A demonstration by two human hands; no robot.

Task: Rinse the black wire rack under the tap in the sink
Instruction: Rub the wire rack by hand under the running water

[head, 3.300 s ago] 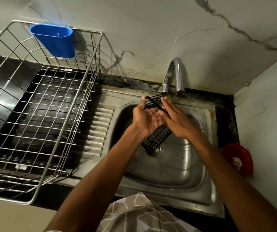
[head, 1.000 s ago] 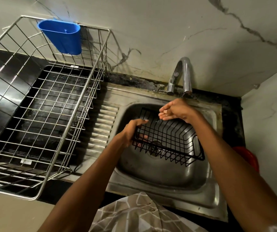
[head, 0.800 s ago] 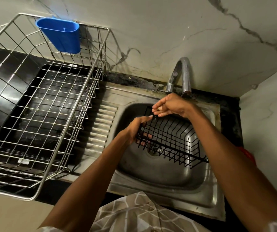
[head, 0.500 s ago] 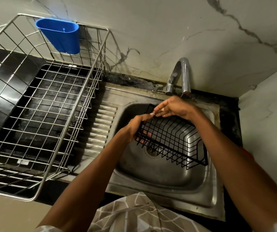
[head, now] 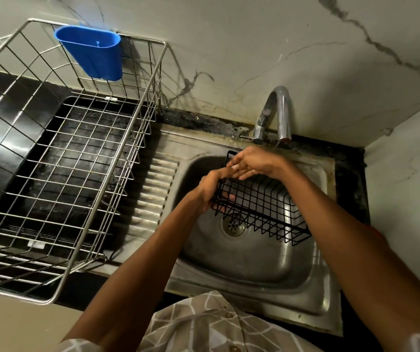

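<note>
The black wire rack [head: 267, 209], a small basket shape, hangs over the steel sink [head: 249, 260], tilted with its right end lower. My left hand [head: 210, 188] grips its left end, fingers wrapped through the wires. My right hand [head: 251, 162] lies across the rack's upper left rim, fingers spread on the wires, just below the chrome tap [head: 278, 115]. A thin stream of water falls from the spout beside my right wrist. The drain [head: 234, 224] shows under the rack.
A large steel wire dish basket [head: 71, 158] stands on the dark counter left of the sink, with a blue plastic cup [head: 94, 52] hooked on its back rim. The ribbed drainboard [head: 150, 194] lies between. Marble walls close the back and right.
The rack went from being rubbed upright between both hands to lying open across the sink. Over the last second my right hand slid left and down onto its upper left rim, meeting my left hand.
</note>
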